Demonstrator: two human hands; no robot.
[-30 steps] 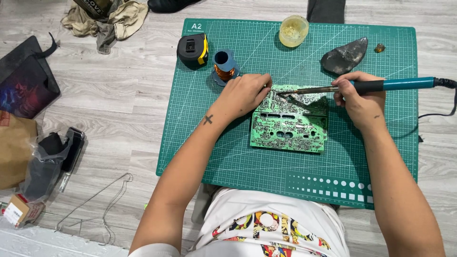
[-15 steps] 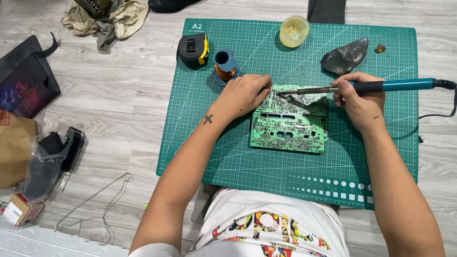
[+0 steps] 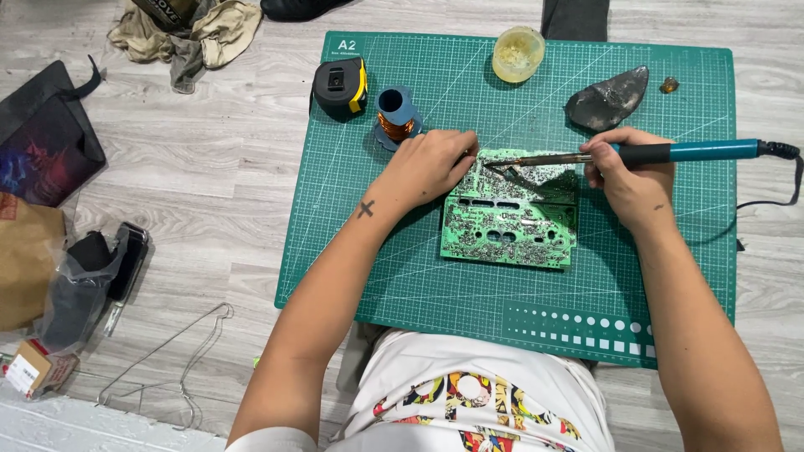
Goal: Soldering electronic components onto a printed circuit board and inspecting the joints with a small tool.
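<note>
A green circuit board (image 3: 509, 219) lies solder side up on a green cutting mat (image 3: 419, 268). My left hand (image 3: 427, 165) rests on the board's upper left corner, fingers curled and pinching something thin there that I cannot make out. My right hand (image 3: 630, 177) grips a teal-handled soldering iron (image 3: 670, 152), whose tip touches the board's top edge beside my left fingertips. The iron's black cord (image 3: 783, 180) runs off to the right.
On the mat stand a black and yellow tape measure (image 3: 341, 87), a spool of copper wire (image 3: 396, 115), a yellowish round jar (image 3: 517, 53) and a dark grey stone-like lump (image 3: 608, 99). Bags (image 3: 46, 142), rags (image 3: 188, 29) and a wire hanger (image 3: 159, 360) lie on the wooden floor at left.
</note>
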